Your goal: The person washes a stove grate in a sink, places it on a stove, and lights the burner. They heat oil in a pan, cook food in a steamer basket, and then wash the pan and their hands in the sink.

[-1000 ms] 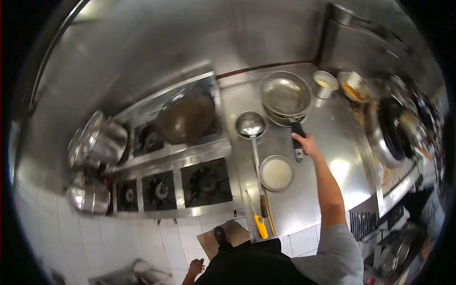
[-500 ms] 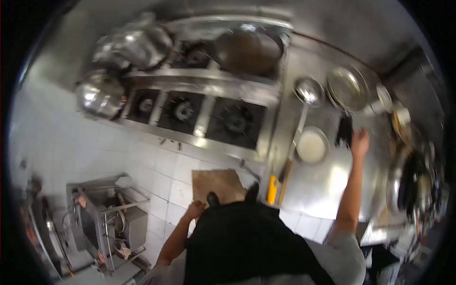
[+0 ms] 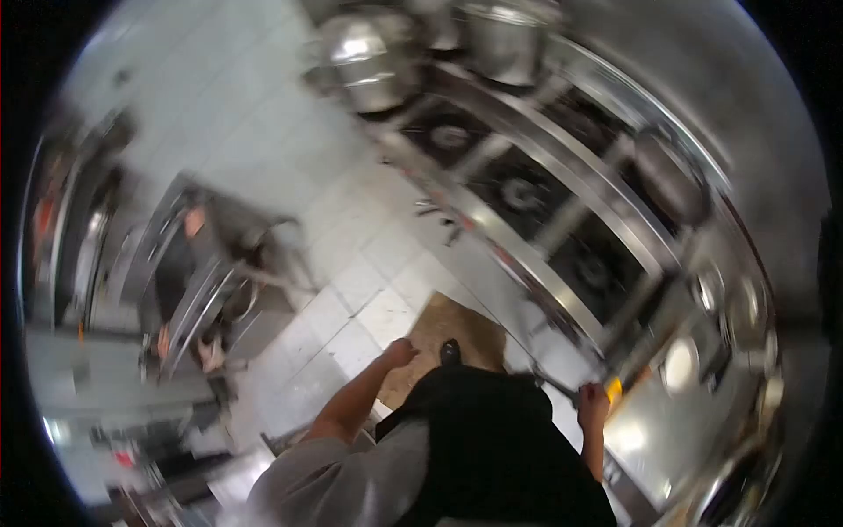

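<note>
My left hand [image 3: 401, 353] hangs over the floor beside a brown mat [image 3: 439, 325], its fingers curled and nothing visible in them. At the counter's near corner, my right hand [image 3: 594, 406] is closed, next to a yellow handle [image 3: 615, 389] and the end of a dark bar [image 3: 555, 383]. Blur hides what, if anything, it holds. Past the yellow handle, a bowl of whitish contents [image 3: 680, 365] and a ladle [image 3: 706, 290] rest on the steel counter [image 3: 639, 439].
A stove [image 3: 522, 195] runs diagonally across the upper right, with large metal pots [image 3: 373, 57] at its far end and a wok [image 3: 665, 180] at the back. On the left is a metal stand [image 3: 263, 321] on the tiled floor [image 3: 334, 255].
The view has turned, so the stove now runs diagonally and the counter lies lower right. My right hand has left the dark object near the pans and come back to the counter's near corner.
</note>
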{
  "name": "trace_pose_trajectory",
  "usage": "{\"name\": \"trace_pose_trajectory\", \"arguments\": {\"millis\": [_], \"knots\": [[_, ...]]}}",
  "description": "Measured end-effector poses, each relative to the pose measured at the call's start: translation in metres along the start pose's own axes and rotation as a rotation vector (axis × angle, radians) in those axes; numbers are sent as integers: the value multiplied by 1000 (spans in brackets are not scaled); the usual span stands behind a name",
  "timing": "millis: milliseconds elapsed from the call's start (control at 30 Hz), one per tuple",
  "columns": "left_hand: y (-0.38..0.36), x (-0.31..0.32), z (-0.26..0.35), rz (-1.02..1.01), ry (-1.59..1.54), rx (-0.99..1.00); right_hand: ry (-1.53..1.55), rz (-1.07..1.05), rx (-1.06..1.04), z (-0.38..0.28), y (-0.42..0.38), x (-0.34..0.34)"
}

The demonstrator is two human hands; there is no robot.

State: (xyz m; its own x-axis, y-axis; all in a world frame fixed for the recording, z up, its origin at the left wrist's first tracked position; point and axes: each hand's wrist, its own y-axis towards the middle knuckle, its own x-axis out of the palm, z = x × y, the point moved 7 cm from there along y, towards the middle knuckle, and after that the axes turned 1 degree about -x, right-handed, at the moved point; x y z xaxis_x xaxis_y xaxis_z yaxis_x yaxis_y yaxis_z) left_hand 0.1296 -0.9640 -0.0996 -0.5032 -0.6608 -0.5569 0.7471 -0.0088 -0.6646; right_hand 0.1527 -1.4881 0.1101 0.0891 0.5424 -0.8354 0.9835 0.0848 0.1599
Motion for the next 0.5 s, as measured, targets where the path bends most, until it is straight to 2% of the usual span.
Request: {"name": "trace_pose_trajectory", "arguments": {"millis": [33, 67, 100, 167, 200, 267, 300, 367, 400, 433, 500], "knots": [[-4, -15, -12, 75, -110, -13, -15, -121, 213, 3, 9, 31], [-27, -41, -6, 124, -191, -78, -21, -119, -23, -38, 24, 39], [-37, -53, -13, 172, -226, -89, 26, -272, -21, -47, 39, 68], [-57, -61, -45, 249, -482, -173, 186, -373, 12, -90, 68, 101], [-69, -64, -59, 294, -522, -185, 181, -391, -47, -109, 82, 114], [-91, -58, -90, 361, -800, -250, 253, -337, -296, -148, 111, 142], [-101, -55, -100, 396, -838, -259, 251, -359, -345, -156, 126, 156], [-124, -52, -116, 559, -985, -282, 55, -454, -537, -151, 154, 194], [-135, -53, -120, 637, -1057, -293, 80, -320, -615, -152, 171, 205], [-141, -50, -123, 653, -1076, -303, 80, -334, -638, -152, 183, 217], [-154, -57, -134, 913, -1293, -276, 66, -724, -713, -145, 200, 258]]}}
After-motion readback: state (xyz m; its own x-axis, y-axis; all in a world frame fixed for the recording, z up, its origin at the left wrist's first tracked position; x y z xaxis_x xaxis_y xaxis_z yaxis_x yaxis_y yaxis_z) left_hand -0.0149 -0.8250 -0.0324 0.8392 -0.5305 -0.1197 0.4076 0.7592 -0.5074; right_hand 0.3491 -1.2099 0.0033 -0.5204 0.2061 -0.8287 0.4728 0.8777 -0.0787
